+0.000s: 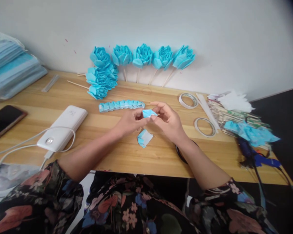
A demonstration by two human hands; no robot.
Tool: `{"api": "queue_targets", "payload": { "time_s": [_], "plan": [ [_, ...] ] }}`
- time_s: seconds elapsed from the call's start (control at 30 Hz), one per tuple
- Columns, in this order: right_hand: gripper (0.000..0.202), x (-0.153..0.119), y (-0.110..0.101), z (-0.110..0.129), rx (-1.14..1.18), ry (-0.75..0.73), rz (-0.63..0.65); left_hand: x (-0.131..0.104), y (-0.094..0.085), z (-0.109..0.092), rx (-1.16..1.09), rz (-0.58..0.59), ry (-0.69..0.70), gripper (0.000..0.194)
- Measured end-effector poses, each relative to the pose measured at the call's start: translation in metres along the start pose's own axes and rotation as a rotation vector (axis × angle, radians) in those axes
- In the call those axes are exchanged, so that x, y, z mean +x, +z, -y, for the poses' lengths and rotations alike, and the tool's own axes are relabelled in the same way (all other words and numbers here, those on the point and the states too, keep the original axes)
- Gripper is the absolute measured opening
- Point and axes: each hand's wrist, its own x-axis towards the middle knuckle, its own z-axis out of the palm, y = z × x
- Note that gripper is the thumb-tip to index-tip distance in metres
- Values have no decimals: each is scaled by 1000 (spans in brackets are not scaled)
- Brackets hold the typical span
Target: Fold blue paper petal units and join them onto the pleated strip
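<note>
Between my two hands is a small folded light-blue petal piece (148,113), held above the middle of the table. My left hand (134,120) pinches its left side between thumb and fingers. On its right side, my right hand (167,118) grips with thumb and forefinger. Just below my hands, another blue-and-white folded piece (145,138) lies on the wood. Behind my left hand stretches a row of overlapping folded blue pieces (122,105).
Several blue flowers on sticks (143,56) lean against the wall. Two tape rolls (205,127) lie to the right, near a blue glue gun (258,158) and a pile of sticks. A white power bank (62,128), phone (6,122) and face masks (14,70) occupy the left.
</note>
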Motion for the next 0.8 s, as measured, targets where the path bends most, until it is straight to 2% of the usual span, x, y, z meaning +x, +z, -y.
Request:
{"api": "queue_targets", "payload": {
  "time_s": [0.2,0.4,0.8],
  "plan": [
    [36,0,-1,-4,25,53,30,2,-3,-4,-87,-40,27,18],
    [35,1,-5,-4,64,64,53,1,-4,-5,-72,-61,31,16],
    [31,4,-7,-6,52,79,-35,2,-7,-5,-77,-71,2,25]
  ]
}}
